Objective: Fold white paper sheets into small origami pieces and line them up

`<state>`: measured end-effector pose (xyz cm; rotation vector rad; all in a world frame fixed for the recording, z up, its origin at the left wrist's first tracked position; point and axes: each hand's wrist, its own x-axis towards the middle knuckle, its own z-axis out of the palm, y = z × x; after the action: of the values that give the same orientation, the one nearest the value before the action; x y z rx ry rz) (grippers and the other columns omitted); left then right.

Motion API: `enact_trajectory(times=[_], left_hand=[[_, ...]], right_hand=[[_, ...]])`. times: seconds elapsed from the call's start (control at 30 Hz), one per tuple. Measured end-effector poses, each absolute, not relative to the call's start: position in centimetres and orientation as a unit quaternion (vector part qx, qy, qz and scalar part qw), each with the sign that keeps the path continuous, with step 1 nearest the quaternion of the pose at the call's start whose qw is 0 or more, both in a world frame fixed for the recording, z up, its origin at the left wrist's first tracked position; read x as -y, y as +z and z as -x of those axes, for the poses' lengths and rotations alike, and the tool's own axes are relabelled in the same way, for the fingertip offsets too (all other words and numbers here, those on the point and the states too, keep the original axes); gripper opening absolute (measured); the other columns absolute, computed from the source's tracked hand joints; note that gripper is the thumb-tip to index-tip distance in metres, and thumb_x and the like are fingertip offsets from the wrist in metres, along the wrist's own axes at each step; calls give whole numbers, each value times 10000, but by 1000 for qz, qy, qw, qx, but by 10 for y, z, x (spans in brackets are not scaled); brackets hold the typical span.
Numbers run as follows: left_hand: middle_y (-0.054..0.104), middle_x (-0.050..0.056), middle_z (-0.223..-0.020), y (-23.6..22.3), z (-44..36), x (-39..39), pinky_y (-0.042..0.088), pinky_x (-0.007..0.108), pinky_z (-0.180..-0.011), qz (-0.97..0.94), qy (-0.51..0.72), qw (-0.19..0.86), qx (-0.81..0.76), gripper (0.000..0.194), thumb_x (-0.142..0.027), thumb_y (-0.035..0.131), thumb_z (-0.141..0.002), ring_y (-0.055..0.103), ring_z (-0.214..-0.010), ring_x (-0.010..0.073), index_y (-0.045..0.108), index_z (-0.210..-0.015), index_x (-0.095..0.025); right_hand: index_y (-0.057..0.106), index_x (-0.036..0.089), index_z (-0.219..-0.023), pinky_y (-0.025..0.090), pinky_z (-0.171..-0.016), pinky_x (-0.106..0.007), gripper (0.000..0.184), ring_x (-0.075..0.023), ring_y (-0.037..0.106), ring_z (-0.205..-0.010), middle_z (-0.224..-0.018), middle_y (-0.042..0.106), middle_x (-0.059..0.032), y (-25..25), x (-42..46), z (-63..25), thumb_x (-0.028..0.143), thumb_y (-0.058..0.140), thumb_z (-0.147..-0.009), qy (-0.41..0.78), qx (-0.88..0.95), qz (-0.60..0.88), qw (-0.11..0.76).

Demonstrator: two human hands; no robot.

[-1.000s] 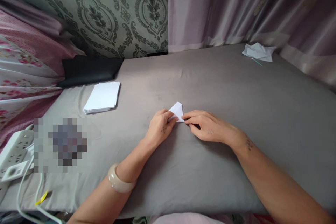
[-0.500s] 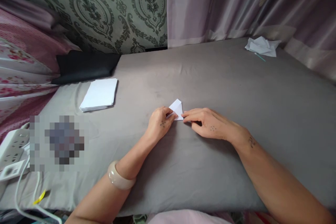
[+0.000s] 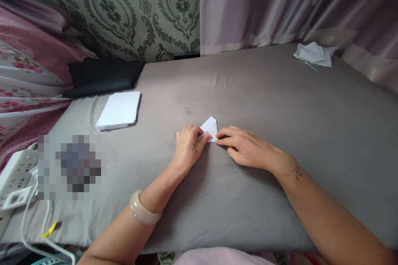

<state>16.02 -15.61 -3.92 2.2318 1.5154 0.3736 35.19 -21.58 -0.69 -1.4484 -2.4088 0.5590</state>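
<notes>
A small folded piece of white paper (image 3: pixel 210 127) lies on the grey sheet (image 3: pixel 255 103) in the middle of the view. My left hand (image 3: pixel 187 147) is curled, its thumb and fingertips pressed on the paper's left corner. My right hand (image 3: pixel 245 149) lies to the right, fingers together, its fingertips pressing the paper's lower right edge. A pale bangle sits on my left wrist.
A stack of white sheets (image 3: pixel 119 110) lies at the left, beside a black cushion (image 3: pixel 102 76). Crumpled white paper (image 3: pixel 314 54) sits at the far right near the curtain. A white power strip (image 3: pixel 17 174) with a cable is at the left edge.
Both hands stay on the folded paper. My left fingers have curled a little tighter on its corner. The view has shifted slightly.
</notes>
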Motion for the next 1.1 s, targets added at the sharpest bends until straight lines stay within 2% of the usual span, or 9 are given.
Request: enact_trajectory(times=[0.1, 0.43, 0.57, 0.7, 0.87, 1.0, 1.07, 1.1], left_hand=[[640, 36, -820, -39, -158, 158, 327, 346, -748, -803, 129, 188, -550, 252, -431, 589, -861, 548, -844, 222, 618, -781, -195], [653, 25, -843, -39, -158, 159, 305, 339, -759, -793, 141, 207, -555, 202, -376, 586, -875, 533, -855, 213, 584, -776, -200], [649, 25, -855, -40, -157, 160, 304, 336, -748, -793, 139, 207, -556, 203, -384, 573, -885, 530, -851, 213, 576, -791, -204], [638, 35, -896, -40, -156, 159, 317, 342, -763, -806, 132, 188, -545, 186, -366, 520, -918, 527, -867, 215, 568, -849, -200], [623, 83, -1007, -32, -154, 157, 352, 365, -790, -867, 101, 75, -482, 141, -257, 451, -946, 512, -930, 243, 561, -982, -175], [654, 85, -957, -27, -159, 174, 379, 376, -849, -930, 49, -9, -364, 238, -139, 373, -953, 562, -926, 234, 611, -969, -145], [670, 121, -1027, -30, -161, 189, 384, 394, -903, -929, 58, -29, -365, 305, -210, 344, -979, 595, -953, 238, 605, -1093, -100], [655, 167, -1121, -32, -161, 197, 377, 414, -940, -922, 78, -38, -378, 404, -330, 344, -987, 595, -1019, 264, 577, -1173, -57]], right_hand=[[699, 237, -1100, 496, -881, -360, 458, -194, 584, -1010, -1155, 657, -27, -8, 215, -351, 18, 435, -797, 187, 835, 498, 137], [725, 213, -962, 491, -911, -382, 372, -208, 599, -1010, -1100, 669, -44, -16, 214, -348, 20, 459, -788, 165, 838, 494, 167], [717, 184, -872, 448, -1015, -369, 328, -227, 568, -1156, -1190, 654, -65, -21, 212, -343, 6, 462, -769, 145, 846, 470, 206], [700, 175, -865, 476, -988, -353, 313, -222, 613, -1102, -1194, 670, -61, -26, 211, -342, 7, 454, -767, 139, 847, 472, 202], [696, 177, -876, 484, -982, -372, 296, -226, 636, -1071, -1197, 676, -57, -27, 210, -341, 30, 460, -774, 125, 844, 482, 199], [694, 175, -864, 496, -966, -380, 279, -228, 640, -1065, -1184, 682, -61, -25, 209, -340, 40, 461, -788, 127, 842, 488, 192], [692, 178, -874, 495, -968, -383, 280, -226, 638, -1072, -1198, 676, -60, -26, 210, -340, 42, 462, -788, 124, 842, 489, 192], [690, 179, -882, 493, -974, -382, 281, -225, 636, -1079, -1209, 671, -60, -27, 210, -340, 42, 465, -784, 122, 843, 488, 192]])
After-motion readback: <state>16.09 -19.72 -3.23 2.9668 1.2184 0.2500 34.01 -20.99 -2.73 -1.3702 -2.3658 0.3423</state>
